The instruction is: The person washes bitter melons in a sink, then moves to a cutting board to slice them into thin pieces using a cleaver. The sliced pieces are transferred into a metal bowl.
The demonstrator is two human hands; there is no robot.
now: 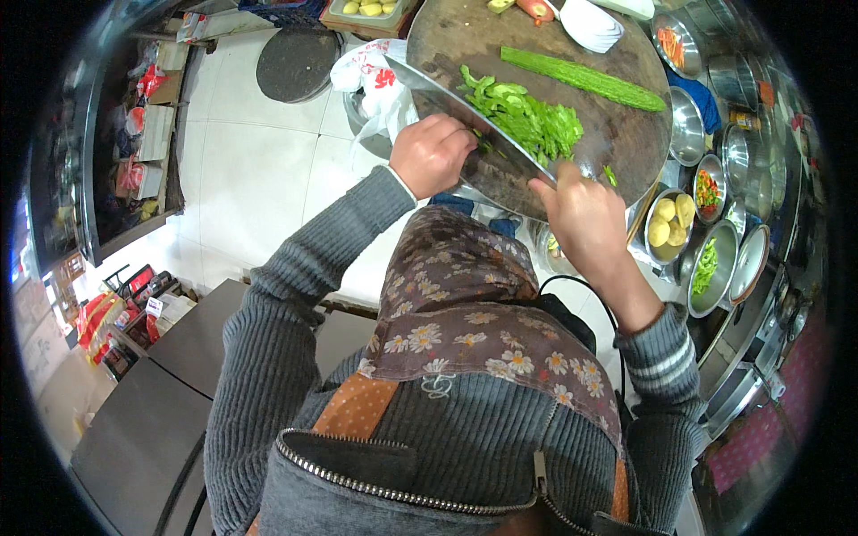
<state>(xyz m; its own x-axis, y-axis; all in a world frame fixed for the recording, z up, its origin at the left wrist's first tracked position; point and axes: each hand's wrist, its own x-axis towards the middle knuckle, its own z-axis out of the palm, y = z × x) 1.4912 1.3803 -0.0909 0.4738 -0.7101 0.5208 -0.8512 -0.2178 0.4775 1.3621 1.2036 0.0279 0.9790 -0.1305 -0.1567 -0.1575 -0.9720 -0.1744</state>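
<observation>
Steel knife (459,115) in right hand (587,219)

I count two hands (431,156), one cleaver (447,107), one round board (456,36), one long green vegetable (581,80), one green sliced heap (532,118).

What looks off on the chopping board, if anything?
Only something minor: a stray green piece lies on the round chopping board just beyond the right hand, apart from the main heap of green slices. Nothing else there stands out.
</observation>
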